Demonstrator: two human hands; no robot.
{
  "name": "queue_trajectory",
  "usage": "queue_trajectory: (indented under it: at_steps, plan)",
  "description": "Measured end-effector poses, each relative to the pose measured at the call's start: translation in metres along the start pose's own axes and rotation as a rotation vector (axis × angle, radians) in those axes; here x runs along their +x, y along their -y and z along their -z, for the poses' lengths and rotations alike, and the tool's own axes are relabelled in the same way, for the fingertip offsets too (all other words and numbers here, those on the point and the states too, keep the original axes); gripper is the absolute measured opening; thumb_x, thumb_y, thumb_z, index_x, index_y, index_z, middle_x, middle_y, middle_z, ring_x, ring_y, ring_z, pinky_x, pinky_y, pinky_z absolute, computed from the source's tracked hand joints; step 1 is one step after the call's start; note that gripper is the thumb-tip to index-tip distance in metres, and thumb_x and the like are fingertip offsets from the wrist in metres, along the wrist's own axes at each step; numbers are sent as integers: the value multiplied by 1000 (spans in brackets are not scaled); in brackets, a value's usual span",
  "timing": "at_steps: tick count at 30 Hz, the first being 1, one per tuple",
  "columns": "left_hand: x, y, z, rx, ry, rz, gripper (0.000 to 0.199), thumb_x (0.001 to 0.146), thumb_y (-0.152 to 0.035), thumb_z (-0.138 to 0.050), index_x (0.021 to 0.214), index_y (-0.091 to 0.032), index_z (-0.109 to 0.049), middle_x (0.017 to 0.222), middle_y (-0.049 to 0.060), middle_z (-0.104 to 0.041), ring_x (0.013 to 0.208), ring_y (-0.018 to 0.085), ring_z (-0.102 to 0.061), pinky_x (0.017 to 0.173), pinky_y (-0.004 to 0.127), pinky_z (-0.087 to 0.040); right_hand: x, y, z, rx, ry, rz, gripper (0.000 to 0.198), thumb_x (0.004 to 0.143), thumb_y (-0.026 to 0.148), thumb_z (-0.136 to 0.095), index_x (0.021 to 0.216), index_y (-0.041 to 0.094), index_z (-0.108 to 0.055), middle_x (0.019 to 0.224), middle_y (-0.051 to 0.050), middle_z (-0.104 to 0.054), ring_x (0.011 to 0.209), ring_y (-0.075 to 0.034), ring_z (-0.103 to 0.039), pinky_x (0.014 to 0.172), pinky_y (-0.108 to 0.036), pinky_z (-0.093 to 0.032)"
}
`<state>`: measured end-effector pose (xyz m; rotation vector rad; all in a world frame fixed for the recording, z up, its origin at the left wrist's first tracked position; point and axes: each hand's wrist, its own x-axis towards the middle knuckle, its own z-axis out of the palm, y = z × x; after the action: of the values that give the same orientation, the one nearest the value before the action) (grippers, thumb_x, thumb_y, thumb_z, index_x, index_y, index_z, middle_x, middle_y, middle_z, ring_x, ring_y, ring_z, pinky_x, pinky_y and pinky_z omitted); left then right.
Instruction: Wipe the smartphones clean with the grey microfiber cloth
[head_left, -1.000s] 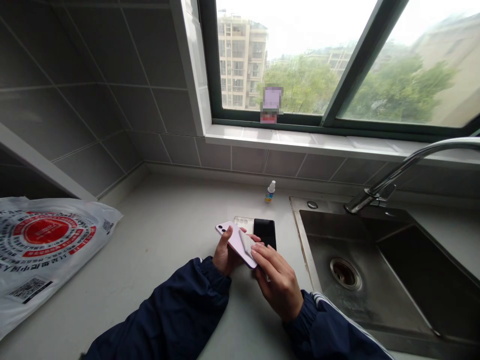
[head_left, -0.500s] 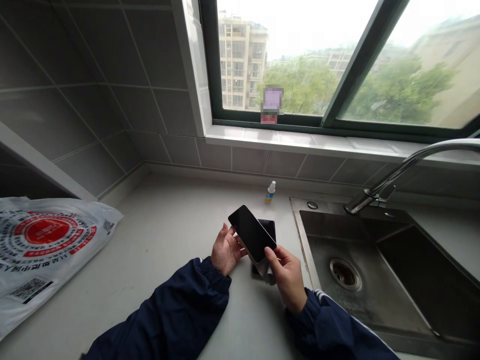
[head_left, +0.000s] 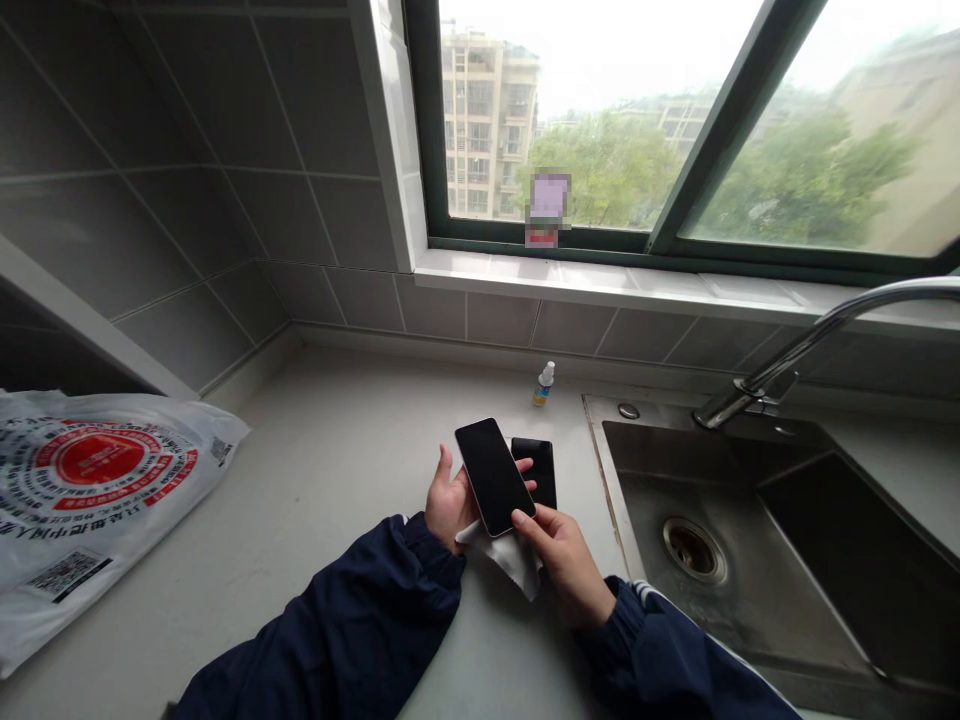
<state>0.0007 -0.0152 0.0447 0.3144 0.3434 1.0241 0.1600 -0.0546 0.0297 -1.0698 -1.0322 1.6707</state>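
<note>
My right hand point(head_left: 564, 562) pinches the lower right corner of a black smartphone point(head_left: 495, 475), thumb on the screen. A pale grey cloth point(head_left: 512, 563) hangs beneath that end, bunched by the right fingers. Behind the phone is my left hand point(head_left: 450, 505), its palm up, thumb raised apart and fingertips stretched past the phone's right edge. How much weight the left palm bears, I cannot tell. A second black, flat, phone-like object point(head_left: 541, 468) lies on the counter behind them, partly covered.
A small spray bottle point(head_left: 544, 385) stands near the wall on the white counter point(head_left: 337, 430). To the right is a steel sink point(head_left: 637, 480) with a faucet point(head_left: 795, 345). A printed plastic bag point(head_left: 112, 500) lies on the left. A window point(head_left: 600, 130) is ahead.
The phone has turned more upright and come down over the left palm, whose fingers now show beyond its right edge. More of the cloth shows below the phone.
</note>
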Motion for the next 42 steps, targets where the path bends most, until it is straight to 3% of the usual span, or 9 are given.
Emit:
queue_trajectory:
  at_steps: [5, 12, 16, 21, 24, 29, 33, 39, 42]
  plan:
    - [0, -2, -1, 63, -22, 15, 90, 88, -74, -21, 148, -7, -31, 130, 30, -58, 108, 44, -64, 101, 63, -36, 0, 4, 0, 37, 81, -69, 39, 79, 49, -76, 97, 14, -73, 86, -5, -72, 77, -17, -64, 72, -26, -46]
    - [2, -7, 6, -27, -80, -28, 86, 86, -75, -33, 146, -14, -37, 129, 24, -60, 108, 41, -64, 96, 58, -42, -2, 13, 8, 17, 175, -176, 35, 68, 42, -85, 75, 12, -68, 66, -1, -64, 55, -10, -56, 53, -21, -41]
    - [3, -8, 9, -38, -106, -37, 87, 85, -75, -33, 145, -13, -39, 126, 23, -63, 107, 40, -65, 98, 57, -41, 2, 25, 19, -15, 42, -93, 36, 74, 47, -79, 78, 14, -65, 66, -1, -64, 54, -12, -58, 50, -21, -42]
    - [3, -6, 9, -30, -98, -9, 85, 85, -75, -34, 144, -15, -40, 126, 22, -63, 108, 40, -64, 100, 59, -39, 11, 31, 42, -128, -289, 157, 38, 88, 52, -62, 104, 17, -66, 86, -5, -72, 67, -17, -66, 56, -26, -51]
    - [3, -3, 8, -29, -75, 25, 82, 86, -74, -33, 144, -16, -41, 127, 22, -63, 113, 40, -62, 102, 60, -37, 11, 27, 42, -266, -380, 311, 38, 90, 48, -61, 113, 19, -67, 105, -8, -73, 88, -23, -70, 77, -36, -56]
    - [4, 2, 7, -71, -54, 0, 81, 89, -71, -29, 141, -9, -45, 125, 22, -64, 120, 37, -58, 107, 55, -34, 0, 11, 16, -550, -76, 458, 36, 82, 35, -73, 117, 25, -71, 135, -7, -61, 136, -33, -45, 115, -52, -32]
    - [4, 2, 7, -64, -80, -9, 85, 89, -73, -27, 139, -7, -47, 123, 24, -65, 120, 36, -58, 108, 54, -34, -8, 2, 5, -1210, 123, 676, 59, 96, 29, -52, 151, 18, -34, 158, -11, -29, 149, -32, -12, 115, -62, -23]
    - [2, 1, 2, -30, -99, 50, 93, 85, -78, -23, 133, -4, -53, 120, 26, -65, 114, 40, -61, 104, 56, -37, -15, 10, 1, -1474, 368, 767, 63, 100, 38, -45, 154, 14, -25, 160, -11, -21, 149, -31, -11, 119, -62, -13]
    - [2, 2, 3, -10, -77, 71, 93, 86, -78, -20, 130, -5, -57, 120, 26, -65, 112, 40, -61, 103, 56, -38, -14, 10, 1, -1496, 374, 755, 67, 100, 41, -45, 156, 14, -19, 160, -10, -20, 149, -30, -13, 120, -60, -9]
